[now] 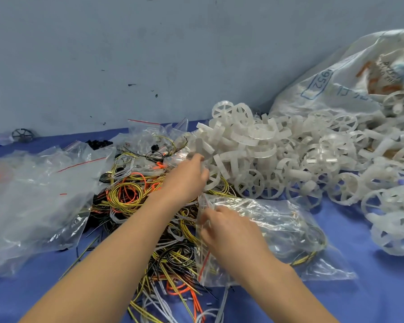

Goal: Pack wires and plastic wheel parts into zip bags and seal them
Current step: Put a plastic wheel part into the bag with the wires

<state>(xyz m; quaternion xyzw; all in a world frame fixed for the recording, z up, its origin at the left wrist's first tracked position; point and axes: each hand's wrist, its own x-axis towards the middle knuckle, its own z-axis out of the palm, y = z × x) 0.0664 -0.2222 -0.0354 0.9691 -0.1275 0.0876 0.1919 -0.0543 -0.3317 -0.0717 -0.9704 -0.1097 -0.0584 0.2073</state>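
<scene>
A clear zip bag with a red seal strip lies on the blue table, with coiled wires and pale parts inside. My right hand grips its open mouth at the left edge. My left hand reaches into the near edge of the heap of white plastic wheel parts, its fingers curled around pieces there; what exactly it holds is hidden. A tangle of yellow, orange, black and white wires spreads under both forearms.
Several empty zip bags lie piled at the left. A large printed sack at the back right spills wheels. A grey wall rises behind. A bottle and a dark wheel sit at the far left.
</scene>
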